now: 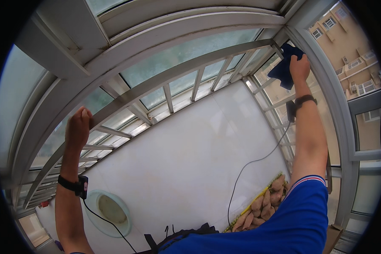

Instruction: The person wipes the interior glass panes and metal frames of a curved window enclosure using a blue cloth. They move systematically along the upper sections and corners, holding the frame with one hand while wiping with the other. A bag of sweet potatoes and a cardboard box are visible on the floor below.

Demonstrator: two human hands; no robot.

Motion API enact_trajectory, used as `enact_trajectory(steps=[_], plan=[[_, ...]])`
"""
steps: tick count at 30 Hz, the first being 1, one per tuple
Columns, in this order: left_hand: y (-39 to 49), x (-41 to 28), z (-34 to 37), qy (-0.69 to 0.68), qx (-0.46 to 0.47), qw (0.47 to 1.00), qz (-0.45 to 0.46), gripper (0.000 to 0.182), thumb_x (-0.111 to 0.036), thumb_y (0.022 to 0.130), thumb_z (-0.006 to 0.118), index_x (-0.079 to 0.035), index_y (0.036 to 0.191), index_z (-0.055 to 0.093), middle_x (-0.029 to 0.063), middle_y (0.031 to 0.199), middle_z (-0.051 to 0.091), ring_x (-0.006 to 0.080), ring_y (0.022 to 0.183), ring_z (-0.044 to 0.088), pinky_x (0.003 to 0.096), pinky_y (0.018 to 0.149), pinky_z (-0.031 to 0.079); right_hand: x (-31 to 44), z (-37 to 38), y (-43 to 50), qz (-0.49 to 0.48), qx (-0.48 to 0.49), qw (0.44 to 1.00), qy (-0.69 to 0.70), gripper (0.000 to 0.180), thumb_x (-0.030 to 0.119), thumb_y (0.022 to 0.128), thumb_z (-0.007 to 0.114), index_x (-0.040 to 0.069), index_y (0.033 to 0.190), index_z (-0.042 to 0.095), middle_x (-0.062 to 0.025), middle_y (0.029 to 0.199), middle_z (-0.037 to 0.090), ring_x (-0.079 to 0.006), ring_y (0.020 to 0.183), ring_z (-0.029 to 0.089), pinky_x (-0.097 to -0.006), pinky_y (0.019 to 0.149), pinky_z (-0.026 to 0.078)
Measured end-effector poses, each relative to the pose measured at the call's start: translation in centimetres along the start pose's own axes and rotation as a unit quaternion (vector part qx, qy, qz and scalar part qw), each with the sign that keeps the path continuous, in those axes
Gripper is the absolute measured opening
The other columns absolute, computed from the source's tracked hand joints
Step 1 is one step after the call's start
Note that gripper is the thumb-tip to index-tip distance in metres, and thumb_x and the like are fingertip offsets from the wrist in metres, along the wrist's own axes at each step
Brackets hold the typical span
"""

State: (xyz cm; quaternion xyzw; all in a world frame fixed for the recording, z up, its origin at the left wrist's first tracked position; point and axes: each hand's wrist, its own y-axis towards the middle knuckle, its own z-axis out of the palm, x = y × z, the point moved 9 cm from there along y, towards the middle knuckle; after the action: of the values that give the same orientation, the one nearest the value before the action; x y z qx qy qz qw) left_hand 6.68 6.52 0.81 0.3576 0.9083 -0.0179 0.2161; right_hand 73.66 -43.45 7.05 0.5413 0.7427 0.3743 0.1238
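My right hand (300, 68) grips a dark blue cloth (283, 71) at the upper right, near the corner where the metal railing meets the window frame. Part of the cloth hangs below and to the left of the fingers. At the left, my left hand (79, 122) is closed around the flat top rail (177, 73) of the railing. Upright metal bars run from this rail down to the sill. Behind the railing are window panes (190, 58) in pale frames. Each wrist wears a black strap with a small device and a cable.
A pale green plastic basin (127, 219) stands on the white tiled floor (184, 152) at the lower left. Sweet potatoes (257, 203) lie on a yellow-green sheet at the lower right. Beside them is a cardboard box (334, 236). A building shows through the right window.
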Motion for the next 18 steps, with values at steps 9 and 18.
enact_trajectory(steps=[9,18], plan=[[0.2,0.8,0.4,-0.011,-0.004,1.000,0.006,0.034,-0.025,0.109,0.041,-0.003,0.090,0.060,0.0147,0.070,0.059,0.0289,0.065,0.060,0.0413,0.068,0.048,4.5,1.7,0.8,-0.113,0.009,0.991,-0.072,0.039,0.025,0.088,0.067,0.006,0.122,0.066,-0.0247,0.123,0.064,-0.0479,0.118,0.060,-0.0585,0.098,0.051],[0.4,1.8,1.0,-0.016,0.015,0.999,-0.023,0.035,-0.024,0.111,0.041,-0.004,0.090,0.061,0.0102,0.067,0.055,0.0211,0.063,0.055,0.0384,0.065,0.045,3.5,7.1,-0.3,-0.059,0.214,0.970,-0.094,0.055,0.028,0.088,0.074,0.006,0.135,0.058,-0.0266,0.134,0.062,-0.0497,0.126,0.061,-0.0628,0.104,0.050]])
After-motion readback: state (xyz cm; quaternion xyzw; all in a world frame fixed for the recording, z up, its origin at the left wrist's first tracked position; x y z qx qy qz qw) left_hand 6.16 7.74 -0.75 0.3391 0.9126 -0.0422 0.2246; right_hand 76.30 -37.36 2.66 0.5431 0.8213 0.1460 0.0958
